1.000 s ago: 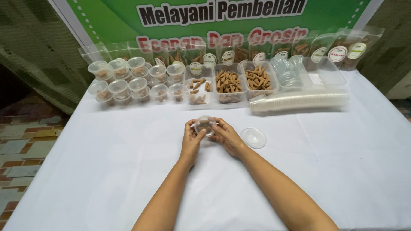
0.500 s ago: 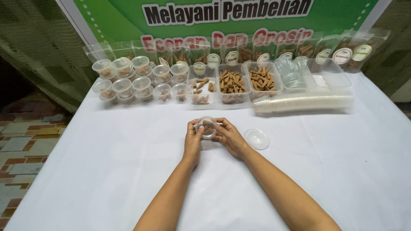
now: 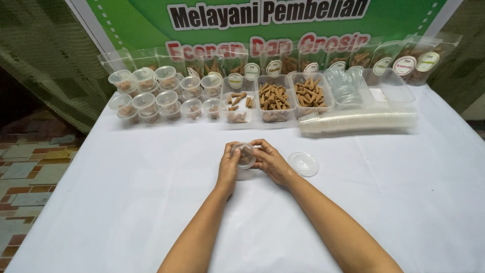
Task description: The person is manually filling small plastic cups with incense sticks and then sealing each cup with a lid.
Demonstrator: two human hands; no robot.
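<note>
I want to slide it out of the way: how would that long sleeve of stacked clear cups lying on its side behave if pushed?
The sleeve of cups looks thin, clear plastic, so probably light and quick to slide on the white cloth. Lying on its side, it may roll. As a loose stack, it could bend or separate midway.

Green banner (image 3: 283, 20) hung at 12 o'clock behind the tabletop (image 3: 126, 202), w/ black-and-white lettering on top, red below. Along its foot, 11 to 1 o'clock, stood clear pouches (image 3: 424, 55), each w/ a round white label (image 3: 404, 65), some edged red, some green. At 10 to 11 o'clock sat small clear lidded cups (image 3: 146, 98), stacked, brown pieces inside. At 12 o'clock, clear rectangular tubs (image 3: 274, 98) of brown cone-shaped sticks. At 1 to 2 o'clock, a sleeve of nested clear cups (image 3: 358, 121) lay on its side. Centre: a small clear cup (image 3: 246, 155) held between both hands; its round clear lid (image 3: 303, 164) lay just at 3 o'clock of it.
</note>
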